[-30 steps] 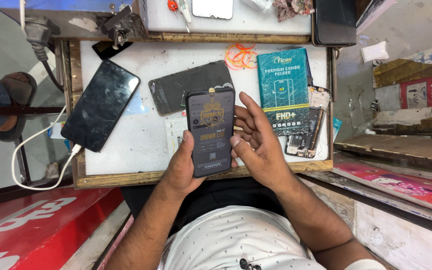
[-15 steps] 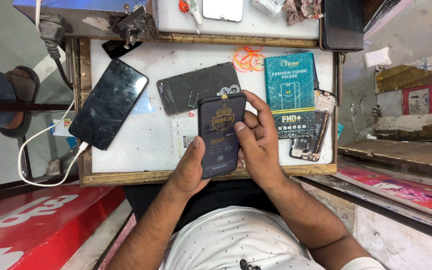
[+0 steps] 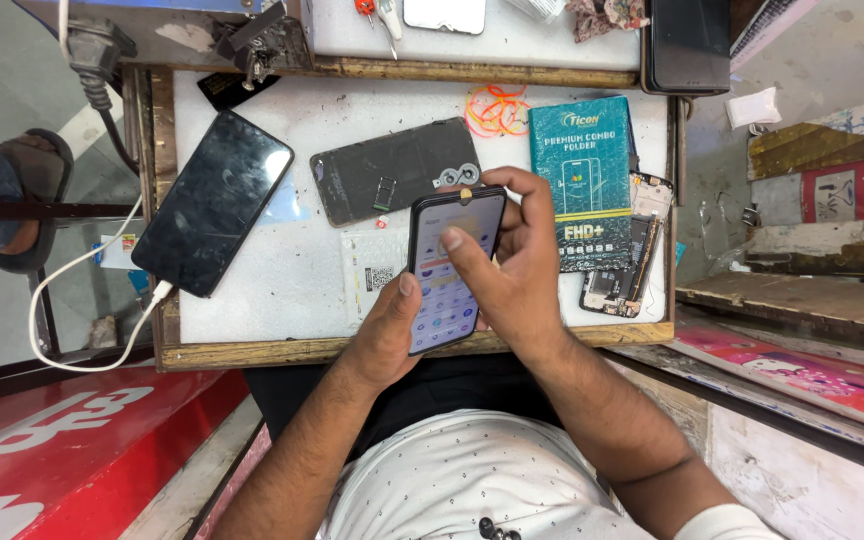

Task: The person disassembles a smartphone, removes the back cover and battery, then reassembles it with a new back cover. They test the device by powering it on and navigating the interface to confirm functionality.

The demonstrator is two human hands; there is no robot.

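Nearest the body, the left hand [image 3: 387,340] cups the lit smartphone [image 3: 452,270] from seven o'clock, its long axis running six to twelve above the white mat [image 3: 282,260], while the right hand [image 3: 512,270] wraps its right edge, thumb on the screen.

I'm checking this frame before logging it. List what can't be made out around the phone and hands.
- Lit phone: icons too small in the head view; its right edge is hidden by the right hand.
- Left hand: fingers hidden behind the phone.
- Opened phone body: partly covered by the teal box.
- Glass piece: cut off by the top edge.
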